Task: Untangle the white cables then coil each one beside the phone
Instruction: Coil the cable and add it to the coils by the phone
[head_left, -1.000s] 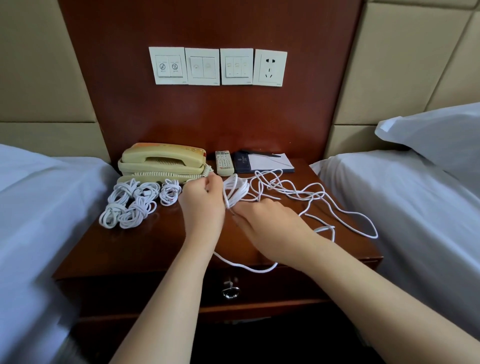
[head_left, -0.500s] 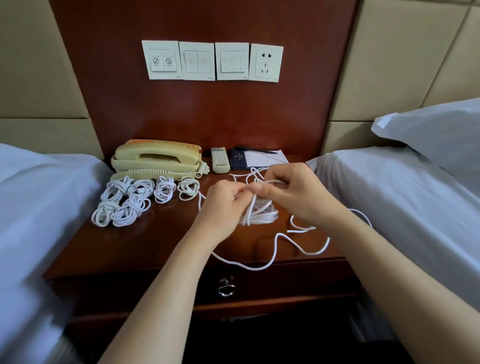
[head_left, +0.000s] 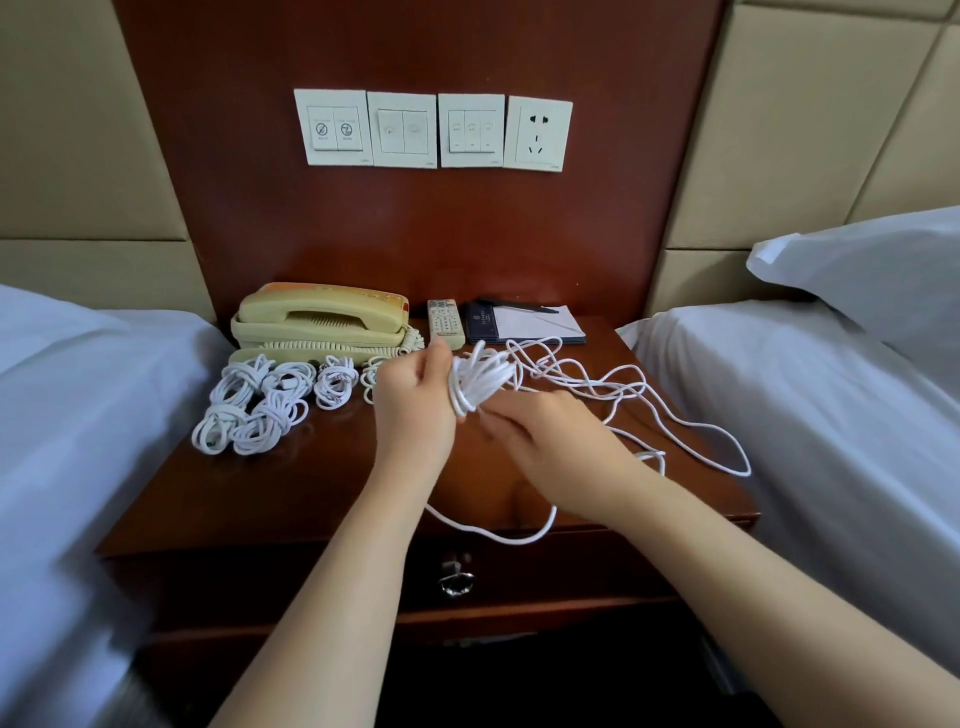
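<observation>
Here, clamped in left hand (head_left: 415, 400) above brown wooden nightstand (head_left: 311, 493): half-wound bundle of thin white cable (head_left: 480, 382), right of beige corded phone (head_left: 322, 322). Loose tail (head_left: 675, 415) trailing off rightward, nearer right hand (head_left: 540, 441); grip there blurred, cannot tell.

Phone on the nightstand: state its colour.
The phone is pale cream-yellow, tinted orange along its top edge; the head view shows it best.

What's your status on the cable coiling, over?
Left hand grips a half-wound white cable coil; right hand at its lower end, grip blurred. Loose cable trails across the nightstand and over its front edge. Nothing blocking.
</observation>
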